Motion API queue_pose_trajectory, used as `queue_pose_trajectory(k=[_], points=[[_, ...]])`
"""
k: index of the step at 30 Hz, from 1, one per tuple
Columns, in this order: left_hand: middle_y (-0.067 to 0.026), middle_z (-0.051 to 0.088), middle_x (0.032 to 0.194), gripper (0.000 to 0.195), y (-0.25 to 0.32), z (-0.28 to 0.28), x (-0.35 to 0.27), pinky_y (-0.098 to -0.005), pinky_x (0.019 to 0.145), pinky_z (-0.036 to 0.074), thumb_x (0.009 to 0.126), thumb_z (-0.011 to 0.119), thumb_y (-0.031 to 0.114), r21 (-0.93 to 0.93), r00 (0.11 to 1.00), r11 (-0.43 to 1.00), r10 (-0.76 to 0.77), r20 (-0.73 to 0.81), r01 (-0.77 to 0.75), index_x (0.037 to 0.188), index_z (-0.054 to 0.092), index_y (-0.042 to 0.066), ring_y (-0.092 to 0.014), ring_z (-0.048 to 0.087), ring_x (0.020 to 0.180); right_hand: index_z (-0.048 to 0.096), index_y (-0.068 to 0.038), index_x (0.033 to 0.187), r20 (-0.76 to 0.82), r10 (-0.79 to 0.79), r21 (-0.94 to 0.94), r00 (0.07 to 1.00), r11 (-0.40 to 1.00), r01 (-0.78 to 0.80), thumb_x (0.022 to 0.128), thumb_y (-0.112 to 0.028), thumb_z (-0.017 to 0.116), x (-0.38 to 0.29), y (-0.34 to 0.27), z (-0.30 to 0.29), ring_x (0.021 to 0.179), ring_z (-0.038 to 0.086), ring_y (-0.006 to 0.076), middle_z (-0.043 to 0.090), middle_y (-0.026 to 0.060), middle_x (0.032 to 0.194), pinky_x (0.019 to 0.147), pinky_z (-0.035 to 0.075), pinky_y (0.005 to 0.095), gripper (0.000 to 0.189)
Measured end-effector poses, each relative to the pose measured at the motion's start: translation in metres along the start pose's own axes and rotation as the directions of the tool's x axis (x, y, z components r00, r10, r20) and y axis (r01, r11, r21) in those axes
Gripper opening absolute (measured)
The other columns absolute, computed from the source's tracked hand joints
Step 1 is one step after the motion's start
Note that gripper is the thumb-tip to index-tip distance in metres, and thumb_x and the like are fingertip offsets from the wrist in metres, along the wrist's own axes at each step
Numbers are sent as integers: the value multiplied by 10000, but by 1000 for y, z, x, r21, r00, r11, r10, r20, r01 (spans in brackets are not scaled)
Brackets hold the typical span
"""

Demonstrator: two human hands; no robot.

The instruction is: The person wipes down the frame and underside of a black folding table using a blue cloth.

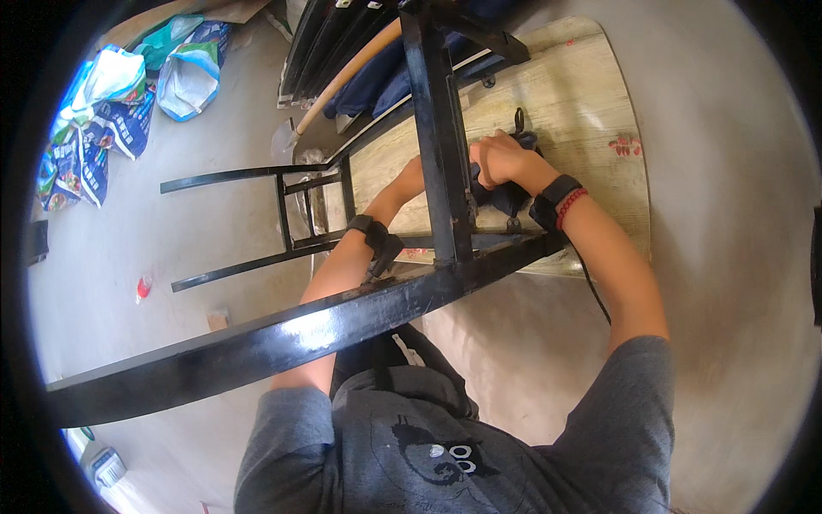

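Note:
My right hand [501, 159] is curled over a dark object [507, 196] with a small black loop [519, 120] at its far end. The kind of object cannot be told. It rests over a pale wood-grain board [578, 109] with rounded corners. My left forearm [395, 196] reaches in from the other side, and its hand is hidden behind an upright bar of a glossy black frame [433, 128]. Both arms pass around or through this frame, whose long front rail [257, 344] crosses before my body. Each wrist wears a black band.
Thin black legs with crossbars [282, 212] stick out to the left. A wooden-handled shovel [347, 77] leans beside dark stacked panels [314, 45]. Printed plastic bags [115, 115] lie on the floor at far left. A small block [218, 319] and a red item [144, 288] lie nearer.

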State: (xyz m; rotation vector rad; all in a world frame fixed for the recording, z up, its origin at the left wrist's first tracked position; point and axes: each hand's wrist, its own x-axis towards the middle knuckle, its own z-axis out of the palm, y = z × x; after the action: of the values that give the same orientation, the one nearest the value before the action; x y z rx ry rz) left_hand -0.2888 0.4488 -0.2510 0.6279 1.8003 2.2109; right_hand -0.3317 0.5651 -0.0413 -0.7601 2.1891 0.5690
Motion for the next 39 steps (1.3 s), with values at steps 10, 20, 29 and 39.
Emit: queue_pose_trajectory(k=[10, 20, 29, 39], points=[[-85, 631, 967, 252, 46, 26, -6, -286, 718, 492, 818, 621, 164, -465, 961, 873, -14, 275, 145, 1031, 626, 31, -142, 583, 905, 670, -59, 861, 244, -49, -86, 969, 994, 72, 447, -115, 725, -35, 2, -12, 842, 608, 296, 648, 148, 875, 807, 405, 351, 421], [-144, 650, 828, 210, 37, 29, -36, -352, 690, 507, 846, 557, 165, -64, 980, 997, -47, -192, 35, 998, 617, 34, -292, 642, 777, 669, -59, 962, 250, -42, 137, 967, 991, 7, 426, -161, 807, -35, 6, -2, 919, 598, 291, 656, 123, 934, 840, 412, 341, 563], [-198, 642, 933, 342, 38, 55, -80, -393, 772, 464, 780, 595, 304, 62, 948, 970, -241, 207, 233, 1005, 625, 48, -358, 609, 882, 683, -44, 922, -1, -218, 6, 976, 976, 218, 387, -189, 784, -36, 14, 28, 842, 617, 304, 662, 132, 842, 803, 427, 315, 563], [-113, 656, 861, 279, 63, 46, -111, -298, 711, 468, 820, 556, 232, -100, 915, 912, -388, 108, 398, 955, 630, -1, -196, 616, 825, 681, -44, 790, 3, -118, -222, 993, 968, 116, 487, -137, 687, -80, 25, -10, 788, 617, 314, 645, 146, 739, 804, 427, 362, 317]])
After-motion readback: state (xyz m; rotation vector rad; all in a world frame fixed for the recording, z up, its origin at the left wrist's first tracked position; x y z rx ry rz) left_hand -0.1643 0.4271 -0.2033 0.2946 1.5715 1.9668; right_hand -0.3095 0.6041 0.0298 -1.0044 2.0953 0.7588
